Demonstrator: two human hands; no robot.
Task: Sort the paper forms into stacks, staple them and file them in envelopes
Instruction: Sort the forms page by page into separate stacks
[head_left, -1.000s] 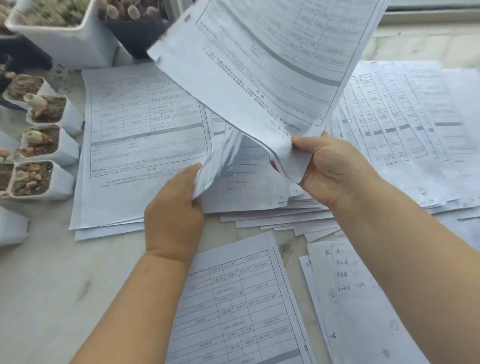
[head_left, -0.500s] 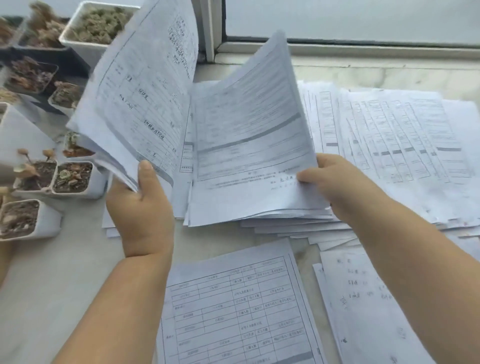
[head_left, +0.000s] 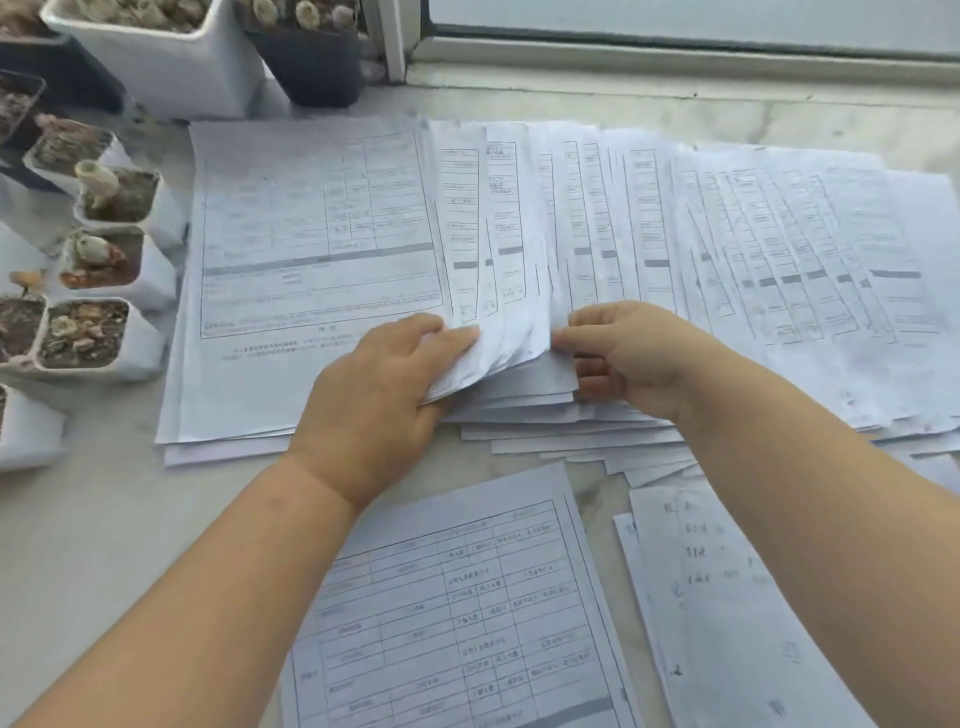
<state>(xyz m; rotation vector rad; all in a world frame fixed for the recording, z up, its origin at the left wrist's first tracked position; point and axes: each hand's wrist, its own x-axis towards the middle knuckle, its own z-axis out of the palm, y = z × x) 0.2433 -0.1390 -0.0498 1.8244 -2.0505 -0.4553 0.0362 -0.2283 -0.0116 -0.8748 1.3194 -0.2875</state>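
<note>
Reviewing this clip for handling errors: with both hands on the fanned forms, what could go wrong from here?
The left hand and right hand pinch curled lower corners of the fanned forms; the sheets overlap closely, so two might lift as one or a corner crease. Sliding the left stack could nudge the small plant pots beside it.

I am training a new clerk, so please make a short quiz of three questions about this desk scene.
1. True or false: the left hand grips lifted corners of the fanned forms.
2. What does the right hand pinch? A) a form's edge B) a stapler C) an envelope
3. On which side of the forms do the plant pots stand?

Key: 1 true; 2 A; 3 left.
</note>
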